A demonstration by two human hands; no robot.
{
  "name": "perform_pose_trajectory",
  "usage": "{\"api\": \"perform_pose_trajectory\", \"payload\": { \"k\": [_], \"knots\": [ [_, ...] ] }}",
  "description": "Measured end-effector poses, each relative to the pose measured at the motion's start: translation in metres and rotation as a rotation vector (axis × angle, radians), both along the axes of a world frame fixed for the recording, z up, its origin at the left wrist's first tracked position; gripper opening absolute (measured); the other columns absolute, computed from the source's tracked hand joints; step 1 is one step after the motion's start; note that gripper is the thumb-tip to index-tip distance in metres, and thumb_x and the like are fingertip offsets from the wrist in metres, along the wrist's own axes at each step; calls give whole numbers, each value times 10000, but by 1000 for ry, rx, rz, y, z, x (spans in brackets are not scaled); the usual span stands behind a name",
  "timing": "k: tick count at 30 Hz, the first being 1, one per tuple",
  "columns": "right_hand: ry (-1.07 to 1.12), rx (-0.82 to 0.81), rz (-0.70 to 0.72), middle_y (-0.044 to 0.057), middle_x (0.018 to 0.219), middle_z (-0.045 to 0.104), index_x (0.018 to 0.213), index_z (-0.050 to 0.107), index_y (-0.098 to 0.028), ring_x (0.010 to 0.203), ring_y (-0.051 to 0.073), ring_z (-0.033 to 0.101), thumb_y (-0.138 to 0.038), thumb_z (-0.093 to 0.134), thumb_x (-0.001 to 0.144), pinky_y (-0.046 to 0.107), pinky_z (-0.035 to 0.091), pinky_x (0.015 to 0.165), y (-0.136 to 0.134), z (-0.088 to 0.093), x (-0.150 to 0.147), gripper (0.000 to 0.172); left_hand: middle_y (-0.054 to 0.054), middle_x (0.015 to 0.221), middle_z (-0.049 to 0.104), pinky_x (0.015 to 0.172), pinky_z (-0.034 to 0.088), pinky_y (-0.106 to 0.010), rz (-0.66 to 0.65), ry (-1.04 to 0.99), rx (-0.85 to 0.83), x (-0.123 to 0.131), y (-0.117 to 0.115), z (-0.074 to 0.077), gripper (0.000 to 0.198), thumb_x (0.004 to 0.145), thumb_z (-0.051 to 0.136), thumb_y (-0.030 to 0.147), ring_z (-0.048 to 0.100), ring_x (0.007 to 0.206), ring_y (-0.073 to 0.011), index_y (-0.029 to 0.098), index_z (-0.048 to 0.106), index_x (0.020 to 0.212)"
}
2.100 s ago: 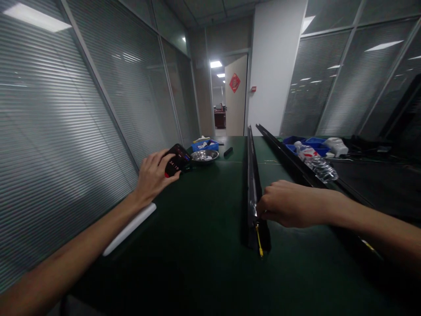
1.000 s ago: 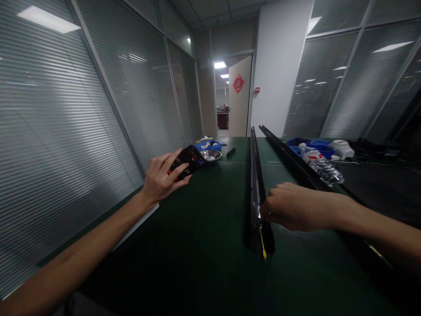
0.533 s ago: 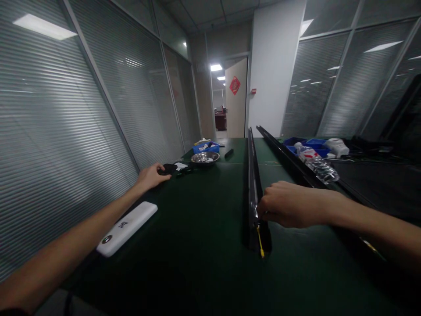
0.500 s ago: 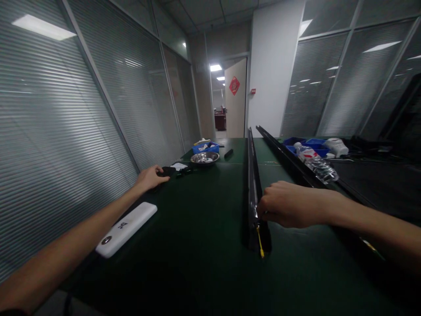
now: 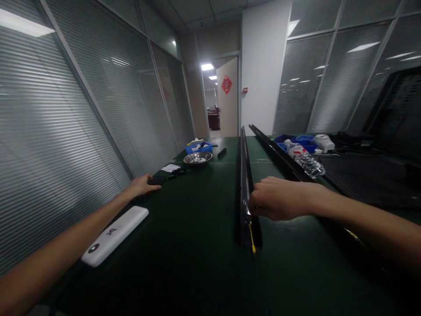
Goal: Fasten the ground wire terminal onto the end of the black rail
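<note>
My left hand point(image 5: 141, 186) reaches to the table's left side, thumb and fingers either side of a flat black object point(image 5: 158, 180) that looks like a phone. Its far part shows beyond my fingers. My right hand point(image 5: 271, 198) is closed at the near end of a long black channel rail point(image 5: 245, 175), fingertips pressed into it. Whatever the fingertips pinch inside is hidden. From that end a short yellow cable point(image 5: 252, 239) sticks out toward me. Close to my left forearm lies a white power bank point(image 5: 118, 235) with a small round display.
A second black rail point(image 5: 279, 153) runs alongside on the right, with a clear plastic bottle point(image 5: 305, 159) and blue bins point(image 5: 302, 142) beyond. Farther off stand a metal bowl point(image 5: 198, 159) of small parts and a blue tray point(image 5: 199, 148). White paper point(image 5: 170, 168) lies near the left edge.
The whole view has shifted slightly left. My left hand and the flat black object have come a little nearer to me, away from the white paper. My right hand stays at the rail's end.
</note>
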State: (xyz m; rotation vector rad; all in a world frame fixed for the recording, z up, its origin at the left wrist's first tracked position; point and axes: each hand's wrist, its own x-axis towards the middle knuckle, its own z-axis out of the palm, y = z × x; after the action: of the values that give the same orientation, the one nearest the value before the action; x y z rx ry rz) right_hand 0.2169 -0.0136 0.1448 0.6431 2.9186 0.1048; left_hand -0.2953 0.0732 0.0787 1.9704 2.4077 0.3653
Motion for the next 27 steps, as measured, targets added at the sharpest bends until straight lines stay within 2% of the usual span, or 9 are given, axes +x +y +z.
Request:
{"api": "perform_pose_trajectory", "payload": {
  "k": [4,8,11,14,17,20,22,24,27],
  "knots": [
    [-34,-22,-38,46,919,748,1052,767,-189,768,189,669,-251,587,980,319,436,673,-3,7,1,204,-208,1077,747,634,543,-366,30,-54,-82,2,-1,-1,836,834,496,703,727,897,-364,109,570,1417],
    [-63,-41,-56,47,919,745,1048,771,-170,753,170,651,-221,597,972,319,444,687,-4,10,1,197,-241,1204,698,731,570,-433,-13,82,-64,1,4,-6,820,873,382,755,697,1015,-412,111,714,1258],
    [-73,-27,-56,52,924,750,1048,778,-176,762,178,652,-217,617,956,328,440,685,-4,11,1,190,-247,1333,629,814,565,-484,-27,134,-39,0,6,-8,822,888,338,756,658,1100,-440,113,752,1190],
    [-74,-37,-65,55,934,751,1068,777,-172,765,177,657,-222,621,960,326,445,682,-5,12,0,196,-257,1312,631,857,556,-509,-25,160,-10,4,4,-4,759,917,339,679,644,1123,-439,94,742,1187],
    [-80,-43,-78,62,935,749,1085,774,-167,779,181,666,-219,631,957,329,459,698,-7,14,-2,198,-239,1316,635,928,530,-516,-65,187,100,20,0,9,635,932,386,570,616,1177,-428,101,709,1213],
    [-75,-70,-80,63,940,747,1106,770,-173,791,182,673,-225,634,958,320,466,697,-6,14,-2,208,-172,1254,677,957,504,-494,-223,181,286,62,-12,23,478,945,428,456,629,1145,-382,144,709,1172],
    [-64,-74,-79,63,939,746,1093,774,-174,784,180,675,-225,624,960,314,467,690,-5,12,-2,206,-113,1131,720,830,531,-413,-347,61,303,108,-31,27,396,978,438,420,676,958,-293,187,704,1157],
    [-65,-48,-71,64,925,749,1058,782,-174,774,187,678,-215,622,950,320,466,689,-4,10,-2,197,-72,1029,726,744,518,-357,-553,-80,302,163,-54,23,329,1010,453,392,666,854,-237,203,703,1109],
    [-76,-17,-50,66,884,755,1013,789,-176,765,201,688,-185,620,929,322,459,683,-4,8,-4,189,-58,991,699,806,502,-345,-927,-232,302,239,-88,7,247,1026,450,275,640,892,-206,196,676,1089]
  ]
}}
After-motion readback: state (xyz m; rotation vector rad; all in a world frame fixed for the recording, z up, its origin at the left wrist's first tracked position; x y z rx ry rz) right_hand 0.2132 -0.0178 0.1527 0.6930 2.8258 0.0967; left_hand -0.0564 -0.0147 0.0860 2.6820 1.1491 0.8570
